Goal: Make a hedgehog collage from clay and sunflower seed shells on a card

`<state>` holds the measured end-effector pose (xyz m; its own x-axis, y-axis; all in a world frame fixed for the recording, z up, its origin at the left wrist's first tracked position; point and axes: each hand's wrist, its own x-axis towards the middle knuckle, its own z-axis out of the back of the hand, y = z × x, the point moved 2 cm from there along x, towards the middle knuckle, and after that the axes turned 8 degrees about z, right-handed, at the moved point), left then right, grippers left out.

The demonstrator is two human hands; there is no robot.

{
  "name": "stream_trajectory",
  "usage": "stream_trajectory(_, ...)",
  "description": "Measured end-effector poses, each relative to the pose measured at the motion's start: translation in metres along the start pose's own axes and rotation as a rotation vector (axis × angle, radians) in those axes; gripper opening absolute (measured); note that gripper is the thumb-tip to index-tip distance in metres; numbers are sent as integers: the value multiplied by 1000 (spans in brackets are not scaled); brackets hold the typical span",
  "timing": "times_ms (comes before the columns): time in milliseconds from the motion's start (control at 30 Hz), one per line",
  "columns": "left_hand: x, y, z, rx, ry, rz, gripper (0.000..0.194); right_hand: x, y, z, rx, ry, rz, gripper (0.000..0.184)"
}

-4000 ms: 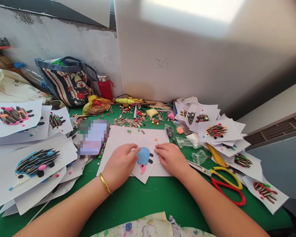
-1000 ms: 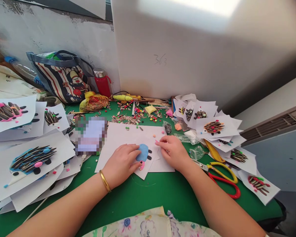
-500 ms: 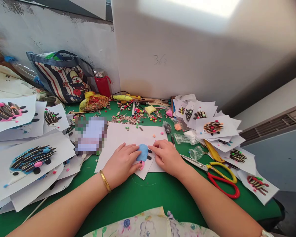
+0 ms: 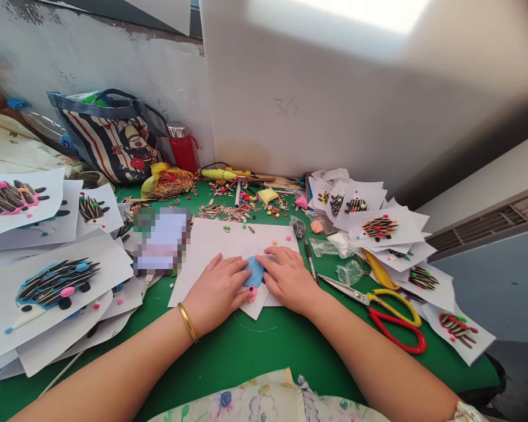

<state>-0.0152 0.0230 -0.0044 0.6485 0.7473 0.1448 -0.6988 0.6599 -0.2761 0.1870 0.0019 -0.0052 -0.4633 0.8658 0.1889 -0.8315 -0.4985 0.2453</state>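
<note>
Between my hands a flat blue clay shape [image 4: 254,268] with a pink clay snout [image 4: 250,294] lies on a small white paper card [image 4: 255,310]. My left hand [image 4: 217,284], wearing a gold bangle, rests flat on the card's left side with its fingertips at the clay's left edge and the thumb by the snout. My right hand [image 4: 286,275] lies over the clay's right edge, fingers stretched and fingertips touching the blue. It covers most of the black clay feet. A larger white sheet [image 4: 198,246] is underneath, with green clay balls near its top.
Red-and-yellow-handled scissors [image 4: 391,310] and a pen [image 4: 310,261] lie to the right. Finished seed hedgehog cards are stacked at left [image 4: 70,287] and right [image 4: 378,225]. Sunflower seeds [image 4: 222,210], a blurred phone [image 4: 162,240] and a red flask [image 4: 182,149] stand or lie farther back.
My right hand has moved left over the edge of the blue clay and now hides most of the black feet. My left hand has stayed in place.
</note>
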Motion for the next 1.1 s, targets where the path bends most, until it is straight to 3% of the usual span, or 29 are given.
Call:
stream_trajectory(300,3,4,-1,-98,-54,90,39,4,-1,2,22,4,-21,42)
stream_trajectory(833,2,10,-4,-42,-61,8,32,-9,12,9,36,-29,280,31)
stream_trajectory(1100,3,11,-4,-36,-56,7,32,-8,13,6,63,-5,298,31)
